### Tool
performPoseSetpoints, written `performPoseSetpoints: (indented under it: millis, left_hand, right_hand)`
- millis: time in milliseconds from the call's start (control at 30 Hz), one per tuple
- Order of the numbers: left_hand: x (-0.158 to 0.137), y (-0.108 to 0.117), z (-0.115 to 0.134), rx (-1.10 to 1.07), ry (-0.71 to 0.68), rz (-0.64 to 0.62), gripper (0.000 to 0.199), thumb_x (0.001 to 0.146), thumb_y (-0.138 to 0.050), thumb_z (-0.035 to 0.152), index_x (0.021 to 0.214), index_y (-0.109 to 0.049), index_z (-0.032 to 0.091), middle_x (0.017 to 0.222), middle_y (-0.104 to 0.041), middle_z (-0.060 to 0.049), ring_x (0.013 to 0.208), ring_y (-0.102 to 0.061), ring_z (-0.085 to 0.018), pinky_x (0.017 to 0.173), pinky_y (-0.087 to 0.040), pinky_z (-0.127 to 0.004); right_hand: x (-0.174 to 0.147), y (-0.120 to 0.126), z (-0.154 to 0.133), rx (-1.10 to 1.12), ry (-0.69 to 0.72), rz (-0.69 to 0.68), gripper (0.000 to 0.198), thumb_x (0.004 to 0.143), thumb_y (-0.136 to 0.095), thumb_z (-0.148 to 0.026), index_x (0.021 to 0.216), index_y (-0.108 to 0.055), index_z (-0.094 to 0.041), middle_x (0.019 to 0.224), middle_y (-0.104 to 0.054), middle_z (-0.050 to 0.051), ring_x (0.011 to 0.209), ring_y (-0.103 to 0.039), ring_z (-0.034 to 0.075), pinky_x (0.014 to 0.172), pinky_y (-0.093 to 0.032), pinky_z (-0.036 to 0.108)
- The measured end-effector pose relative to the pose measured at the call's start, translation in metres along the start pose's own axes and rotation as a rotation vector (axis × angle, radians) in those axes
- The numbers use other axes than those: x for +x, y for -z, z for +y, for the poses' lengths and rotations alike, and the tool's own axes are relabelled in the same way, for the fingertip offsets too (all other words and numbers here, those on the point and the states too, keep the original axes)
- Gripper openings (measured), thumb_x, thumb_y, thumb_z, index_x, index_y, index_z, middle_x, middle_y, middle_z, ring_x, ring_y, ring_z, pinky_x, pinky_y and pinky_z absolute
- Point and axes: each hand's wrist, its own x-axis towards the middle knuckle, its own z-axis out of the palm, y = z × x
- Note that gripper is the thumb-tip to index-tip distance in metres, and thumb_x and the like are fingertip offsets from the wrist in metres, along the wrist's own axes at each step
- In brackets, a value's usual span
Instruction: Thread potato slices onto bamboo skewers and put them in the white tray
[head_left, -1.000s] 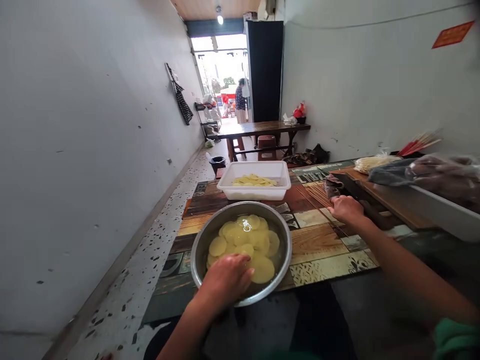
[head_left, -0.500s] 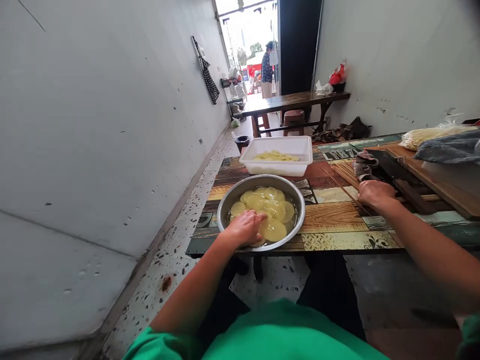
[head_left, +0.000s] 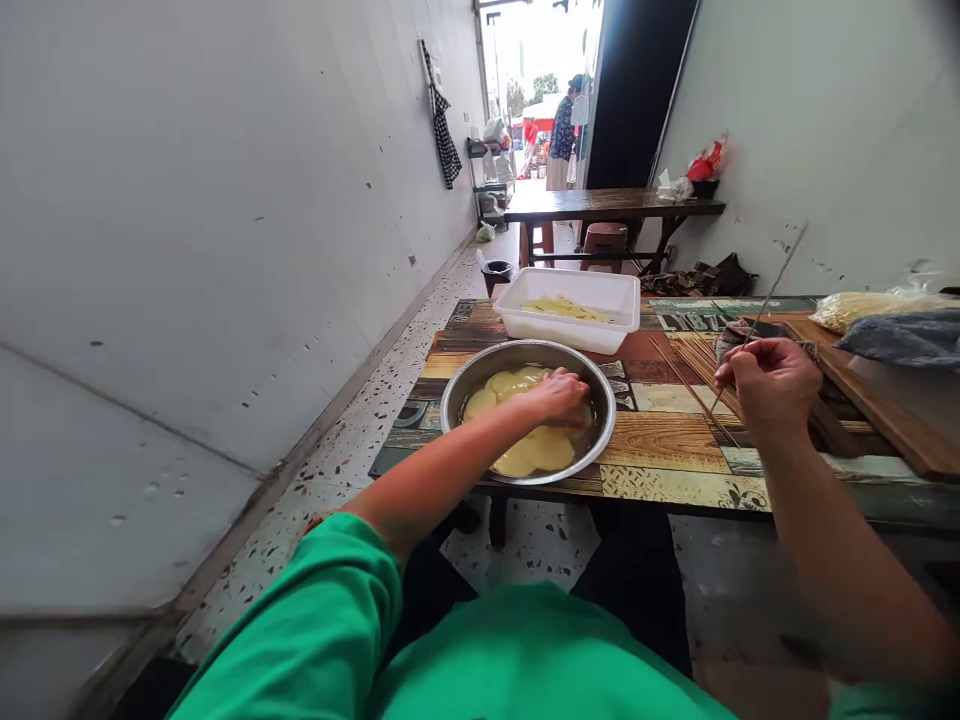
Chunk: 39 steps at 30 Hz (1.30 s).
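Observation:
My left hand (head_left: 561, 397) reaches into a round metal bowl (head_left: 453, 410) of water, over the right side of the yellow potato slices (head_left: 536, 452). Its fingertips are hidden down among the slices, so what they grip does not show. Raised above the table on the right, my right hand (head_left: 780, 388) pinches a thin skewer (head_left: 784, 262) that slants up and away. Below that hand, a bundle of skewers (head_left: 697, 358) lies on the table, beside a crumpled cloth (head_left: 731, 338).
Behind the bowl stands a white plastic box (head_left: 570, 333) with pale yellow slices inside. To the right lie a wooden board (head_left: 870, 385) and plastic bags (head_left: 900, 325). A second table (head_left: 615, 202) with stools is farther back, and a person (head_left: 562, 140) stands by the doorway.
My right hand has lifted from the skewers on the table and now holds one up. My left hand has moved right and farther into the bowl. The view has shifted slightly.

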Motion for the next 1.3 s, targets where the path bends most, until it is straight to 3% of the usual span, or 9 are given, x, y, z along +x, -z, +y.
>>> performPoseSetpoints:
  millis: [67, 167, 267, 433, 567, 800, 900, 1000, 1300]
  left_hand:
    - [0.004, -0.004, 0.006, -0.001, 0.038, -0.035, 0.027, 0.066, -0.073, 0.027, 0.089, -0.068, 0.014, 0.113, -0.062, -0.018, 0.114, -0.051, -0.035, 0.096, -0.040, -0.045]
    - [-0.003, -0.001, 0.002, -0.070, 0.033, -0.038, 0.017, 0.067, -0.072, 0.029, 0.073, -0.065, 0.015, 0.097, -0.065, -0.011, 0.107, -0.056, -0.031, 0.092, -0.042, -0.039]
    - [-0.014, 0.011, -0.015, -0.366, 0.036, -0.024, 0.021, 0.067, -0.073, 0.029, 0.065, -0.058, 0.015, 0.069, -0.059, -0.001, 0.085, -0.062, -0.023, 0.080, -0.048, -0.032]
    - [-0.028, 0.019, -0.038, -1.204, 0.280, 0.384, 0.029, 0.072, -0.073, 0.032, 0.076, -0.050, 0.016, 0.066, -0.056, 0.001, 0.064, -0.060, -0.014, 0.060, -0.053, -0.029]
    - [-0.033, 0.017, -0.039, -1.480, 0.337, 0.576, 0.036, 0.066, -0.079, 0.035, 0.079, -0.053, 0.014, 0.070, -0.059, 0.000, 0.066, -0.060, -0.012, 0.060, -0.055, -0.029]
    - [-0.031, 0.019, -0.039, -1.542, 0.339, 0.862, 0.036, 0.056, -0.081, 0.034, 0.075, -0.059, 0.013, 0.064, -0.059, 0.002, 0.059, -0.055, -0.008, 0.055, -0.047, -0.020]
    - [-0.031, 0.020, -0.039, -1.526, 0.303, 0.886, 0.035, 0.053, -0.081, 0.033, 0.074, -0.062, 0.012, 0.065, -0.061, 0.001, 0.059, -0.054, -0.007, 0.056, -0.044, -0.019]
    - [-0.032, 0.020, -0.038, -1.499, 0.279, 0.887, 0.034, 0.053, -0.081, 0.033, 0.074, -0.065, 0.012, 0.064, -0.061, 0.002, 0.057, -0.052, -0.006, 0.057, -0.042, -0.019]
    - [-0.033, 0.023, -0.035, -1.538, 0.311, 0.883, 0.033, 0.055, -0.080, 0.034, 0.074, -0.064, 0.013, 0.065, -0.062, 0.002, 0.058, -0.056, -0.009, 0.056, -0.042, -0.021]
  right_hand:
    - [-0.018, -0.008, -0.012, 0.138, -0.020, 0.037, 0.006, 0.079, -0.045, -0.030, 0.081, -0.043, -0.025, 0.072, -0.056, 0.001, 0.044, -0.044, 0.012, 0.041, -0.038, 0.029]
    - [-0.058, -0.016, -0.030, 0.277, -0.079, -0.097, 0.011, 0.075, -0.053, -0.031, 0.075, -0.046, -0.023, 0.071, -0.056, -0.001, 0.035, -0.037, 0.006, 0.032, -0.029, 0.023]
    - [-0.103, -0.023, -0.043, 0.529, -0.297, -0.330, 0.025, 0.075, -0.065, -0.033, 0.096, -0.059, -0.021, 0.066, -0.054, -0.005, 0.031, -0.033, 0.004, 0.030, -0.020, 0.019]
    - [-0.151, -0.041, -0.057, 0.378, -0.270, -0.482, 0.040, 0.083, -0.060, -0.045, 0.112, -0.064, -0.017, 0.049, -0.044, -0.008, 0.031, -0.036, 0.008, 0.032, -0.024, 0.022]
    - [-0.162, -0.051, -0.067, 0.133, -0.104, -0.435, 0.043, 0.083, -0.058, -0.042, 0.116, -0.069, -0.018, 0.042, -0.037, -0.008, 0.037, -0.039, 0.012, 0.037, -0.029, 0.025]
    - [-0.165, -0.058, -0.074, 0.020, -0.012, -0.376, 0.041, 0.085, -0.053, -0.039, 0.115, -0.073, -0.019, 0.042, -0.051, -0.002, 0.048, -0.057, 0.019, 0.045, -0.044, 0.027]
    - [-0.163, -0.063, -0.073, 0.020, -0.010, -0.356, 0.040, 0.085, -0.054, -0.038, 0.113, -0.074, -0.019, 0.067, -0.072, 0.005, 0.069, -0.069, 0.024, 0.060, -0.053, 0.031]
    - [-0.161, -0.067, -0.071, 0.022, -0.031, -0.347, 0.039, 0.084, -0.055, -0.039, 0.112, -0.074, -0.019, 0.092, -0.077, 0.008, 0.082, -0.071, 0.026, 0.070, -0.055, 0.034]
    - [-0.158, -0.069, -0.071, 0.018, -0.044, -0.328, 0.043, 0.083, -0.053, -0.039, 0.111, -0.074, -0.014, 0.058, -0.067, 0.004, 0.070, -0.067, 0.024, 0.061, -0.052, 0.031]
